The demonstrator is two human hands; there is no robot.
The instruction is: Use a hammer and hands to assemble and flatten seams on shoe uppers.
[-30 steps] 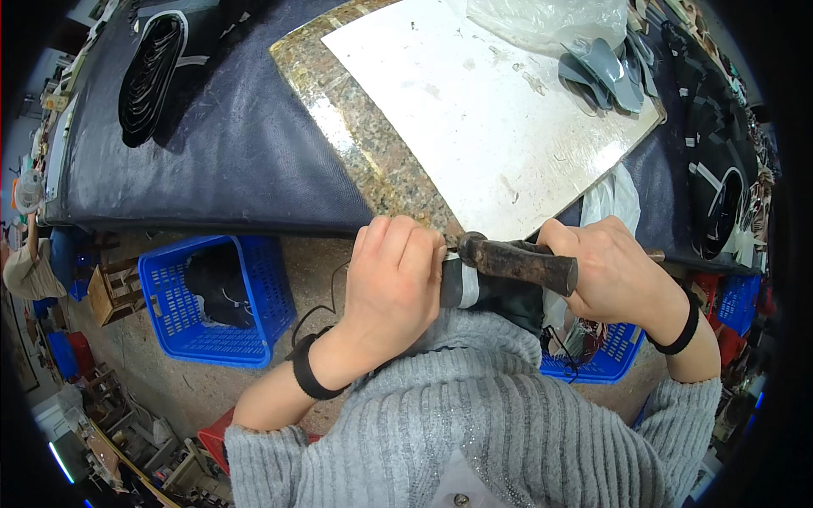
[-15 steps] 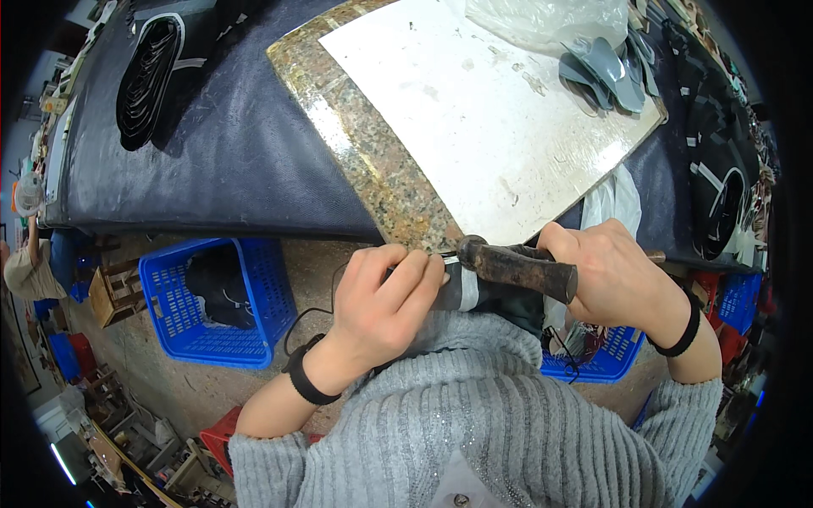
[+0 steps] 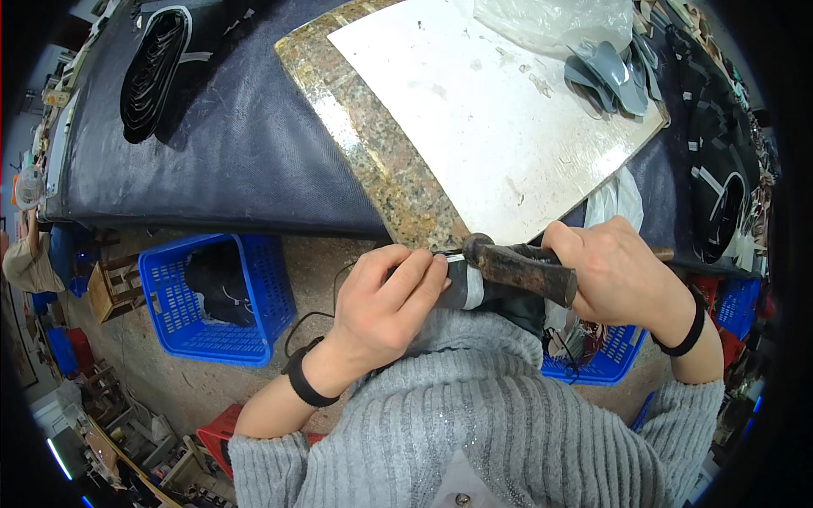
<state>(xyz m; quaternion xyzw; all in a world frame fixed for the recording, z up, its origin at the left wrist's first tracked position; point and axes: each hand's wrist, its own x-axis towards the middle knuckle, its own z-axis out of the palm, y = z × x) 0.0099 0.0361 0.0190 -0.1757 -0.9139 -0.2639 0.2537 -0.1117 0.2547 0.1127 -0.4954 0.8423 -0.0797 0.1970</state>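
At the near corner of the stone slab, the left hand pinches a black piece in its grip; the right hand has its grip clamped round a hammer. The step seems to be hammering the piece's edge; the next move calls for holding that edge steady.

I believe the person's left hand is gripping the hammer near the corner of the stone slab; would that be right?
Not quite: the head view shows the right hand gripping the hammer, near the corner of the stone slab.
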